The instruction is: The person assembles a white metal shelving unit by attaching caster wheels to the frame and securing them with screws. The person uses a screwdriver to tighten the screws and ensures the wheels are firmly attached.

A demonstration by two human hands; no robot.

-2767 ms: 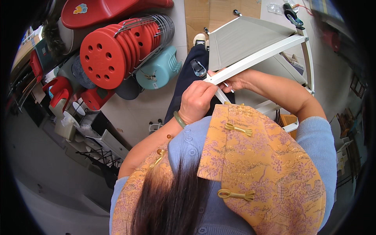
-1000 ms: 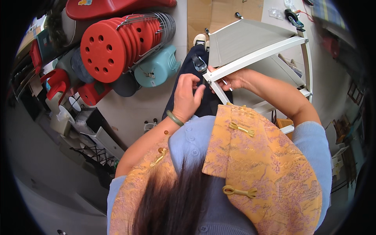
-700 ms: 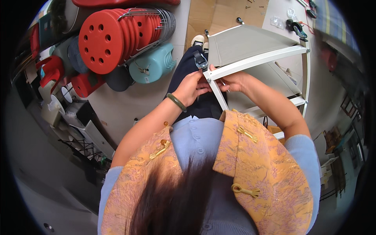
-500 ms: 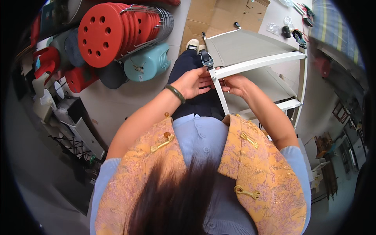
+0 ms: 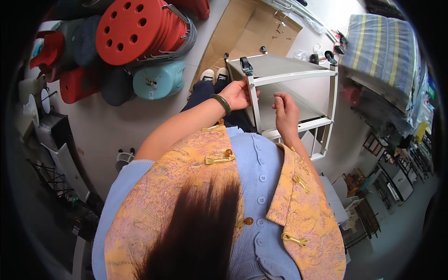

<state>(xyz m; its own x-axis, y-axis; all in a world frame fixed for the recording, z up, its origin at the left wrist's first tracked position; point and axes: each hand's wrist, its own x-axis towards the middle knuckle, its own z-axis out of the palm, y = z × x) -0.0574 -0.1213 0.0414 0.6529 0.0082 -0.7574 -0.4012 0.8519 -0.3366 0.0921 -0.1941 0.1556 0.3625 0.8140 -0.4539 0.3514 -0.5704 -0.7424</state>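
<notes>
A white-framed cart (image 5: 295,76) with grey shelf panels stands in front of me, its black casters (image 5: 246,66) pointing up. My left hand (image 5: 237,95), with a dark green bangle (image 5: 221,104) at its wrist, is closed around the near left post (image 5: 254,106); some fingertips are hidden behind it. To the right of that post, my right hand (image 5: 286,115) is raised before the shelf opening, apart from the frame. Its thumb and forefinger are pinched together. Something thin may be between them, but it is too small to name.
Flattened cardboard (image 5: 247,35) with loose screws lies beyond the cart. Stacked red stools (image 5: 135,32) and a teal stool (image 5: 158,80) are at the left. A striped, plastic-wrapped mattress-like piece (image 5: 380,49) stands at the right, near small bags and tools on the floor.
My right hand has drawn away from the post, moving right and toward me. My left hand stays at the post. The whole view has shifted, so the cart appears farther left and lower.
</notes>
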